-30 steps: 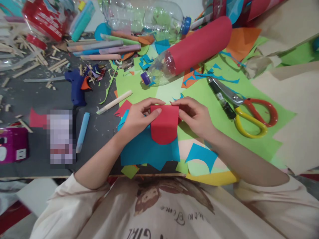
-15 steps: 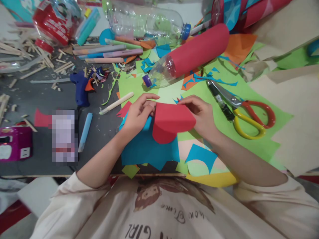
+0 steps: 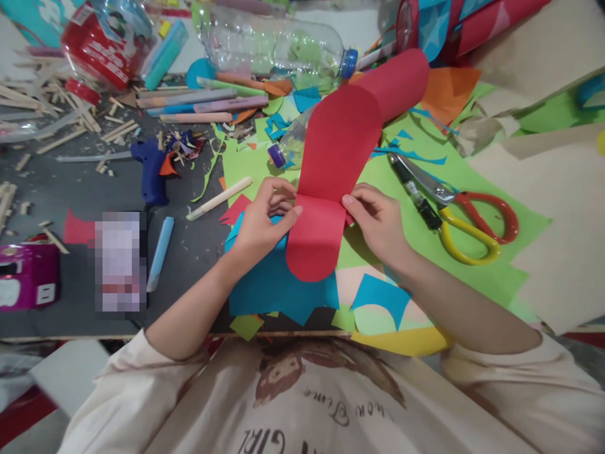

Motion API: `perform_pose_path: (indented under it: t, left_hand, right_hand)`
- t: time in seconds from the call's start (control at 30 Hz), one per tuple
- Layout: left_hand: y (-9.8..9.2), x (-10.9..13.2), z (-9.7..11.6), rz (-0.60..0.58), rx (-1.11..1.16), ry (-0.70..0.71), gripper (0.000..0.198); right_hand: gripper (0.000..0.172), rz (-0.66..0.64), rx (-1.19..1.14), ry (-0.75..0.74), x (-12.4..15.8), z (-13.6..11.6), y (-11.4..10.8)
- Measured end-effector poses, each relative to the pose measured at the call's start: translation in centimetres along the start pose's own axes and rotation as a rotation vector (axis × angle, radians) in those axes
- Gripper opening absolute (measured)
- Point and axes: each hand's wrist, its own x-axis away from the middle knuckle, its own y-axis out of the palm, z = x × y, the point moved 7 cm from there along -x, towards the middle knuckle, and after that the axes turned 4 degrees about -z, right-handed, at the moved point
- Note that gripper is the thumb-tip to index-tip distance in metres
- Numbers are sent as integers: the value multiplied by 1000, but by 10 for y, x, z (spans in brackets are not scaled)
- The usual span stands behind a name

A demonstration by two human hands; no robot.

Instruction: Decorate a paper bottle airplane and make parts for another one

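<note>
Between my hands is a red paper cutout (image 3: 338,145) with rounded ends, creased across its middle and opened out. My left hand (image 3: 267,217) pinches its left edge near the crease, thumb in front. On the opposite edge, my right hand (image 3: 375,214) grips it with the thumb at the crease and the fingers partly behind. Under the cutout's lower end lies a blue paper sheet (image 3: 265,287). Behind its upper end rests a clear bottle wrapped in red paper (image 3: 404,82), partly covered by it. Scissors (image 3: 449,195) with red and yellow handles lie to the right of my right hand.
A blue glue gun (image 3: 154,170), a light blue marker (image 3: 161,252) and a phone (image 3: 120,261) lie to the left. Several markers (image 3: 203,104) and a clear bottle (image 3: 278,47) are farther back. Green paper (image 3: 491,271) and beige paper (image 3: 562,221) spread to the right.
The red cutout was folded over; now its upper half stands opened away from me, covering part of the wrapped bottle. Both hands remain at its sides, with the right thumb now in front.
</note>
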Motion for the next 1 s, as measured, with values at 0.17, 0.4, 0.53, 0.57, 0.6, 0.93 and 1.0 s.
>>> perform_pose_path:
  t: [0.17,0.4,0.53,0.57,0.6,0.93,1.0]
  left_hand:
    - [6,1,13,-60,-50,96,7]
    - [8,3,12,-98,-27,1,25]
    - [6,4,10,-83,23,-34,26]
    - [7,4,10,-93,34,-42,27]
    - [7,5,10,-110,44,-50,28]
    - [16,8,11,-218,155,-9,36]
    - [16,8,11,-202,129,-14,34]
  right_hand:
    - [45,-17,-12,-6,0,0,1]
    - [33,-5,-149,-11,6,10,4]
    - [23,-75,-60,-76,11,6,7]
    - [19,-121,-24,-112,12,2,10]
    - [16,-167,-1,-153,13,-3,12]
    - [21,-252,-74,-179,13,-10,17]
    - [22,-246,-71,-171,13,-8,17]
